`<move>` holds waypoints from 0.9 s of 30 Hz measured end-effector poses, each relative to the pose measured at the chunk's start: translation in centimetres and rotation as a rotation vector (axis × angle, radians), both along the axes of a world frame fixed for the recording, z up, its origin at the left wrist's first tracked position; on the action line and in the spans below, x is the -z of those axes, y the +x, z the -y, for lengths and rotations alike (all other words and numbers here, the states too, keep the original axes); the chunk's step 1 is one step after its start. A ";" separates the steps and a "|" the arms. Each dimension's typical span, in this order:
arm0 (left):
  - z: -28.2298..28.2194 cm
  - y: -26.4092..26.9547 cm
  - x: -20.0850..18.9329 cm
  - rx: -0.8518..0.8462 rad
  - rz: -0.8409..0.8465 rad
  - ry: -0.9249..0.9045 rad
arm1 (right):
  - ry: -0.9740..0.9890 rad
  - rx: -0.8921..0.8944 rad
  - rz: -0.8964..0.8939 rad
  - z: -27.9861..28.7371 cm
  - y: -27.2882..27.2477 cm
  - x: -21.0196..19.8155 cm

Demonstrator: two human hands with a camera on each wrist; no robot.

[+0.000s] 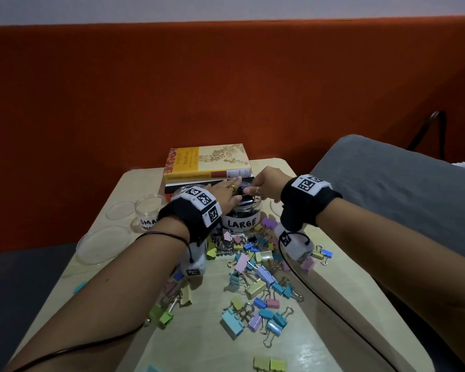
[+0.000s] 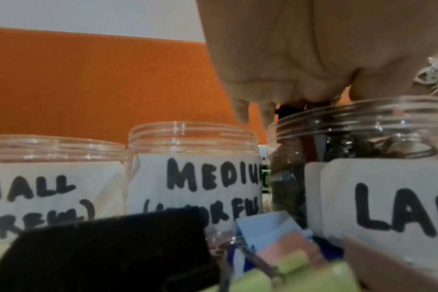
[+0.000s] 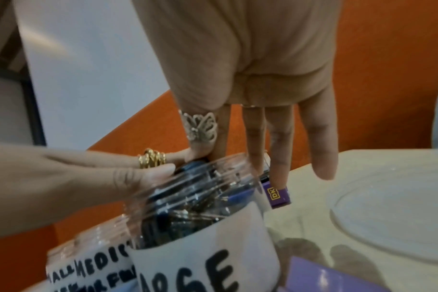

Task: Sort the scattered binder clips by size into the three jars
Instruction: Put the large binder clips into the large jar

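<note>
We bring both hands over the LARGE jar, left hand fingers straight, right hand seemingly pinching a dark clip to drop it in

Head camera looked down across the table; both wrist cameras, low and close, shared the LARGE jar.

Three labelled jars, two stacked books, three clear lids, two hands, dozens of binder clips.
</note>
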State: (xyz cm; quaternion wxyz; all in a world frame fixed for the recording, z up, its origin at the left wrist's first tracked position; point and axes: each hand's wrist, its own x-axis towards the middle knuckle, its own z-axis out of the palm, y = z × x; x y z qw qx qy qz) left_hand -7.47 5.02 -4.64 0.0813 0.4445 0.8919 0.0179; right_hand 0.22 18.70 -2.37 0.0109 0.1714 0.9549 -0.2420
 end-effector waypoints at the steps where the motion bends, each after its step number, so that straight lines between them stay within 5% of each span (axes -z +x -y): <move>1: 0.0 0.1 -0.2 0.003 0.022 0.057 | -0.002 0.001 -0.005 0.0 0.0 0.2; 5: -0.1 0.6 -1.4 -0.063 0.034 0.314 | -0.052 0.035 -0.052 -0.1 0.3 0.6; 9: -0.9 0.8 -2.3 -0.154 -0.045 0.295 | -0.071 0.034 -0.076 0.1 0.4 1.1; 14: -1.0 1.1 -3.5 -0.217 -0.058 0.590 | -0.025 0.049 -0.214 0.1 1.0 1.3; 19: -0.6 1.8 -4.2 -0.234 -0.006 0.683 | -0.044 0.030 -0.308 0.4 1.0 0.7; 24: -0.1 2.4 -3.8 -0.233 0.025 0.773 | -0.477 0.044 -0.267 0.9 0.9 -0.1; 27: 0.1 2.5 -3.9 -0.313 0.070 0.880 | -0.459 -0.002 -0.231 1.0 1.2 -0.6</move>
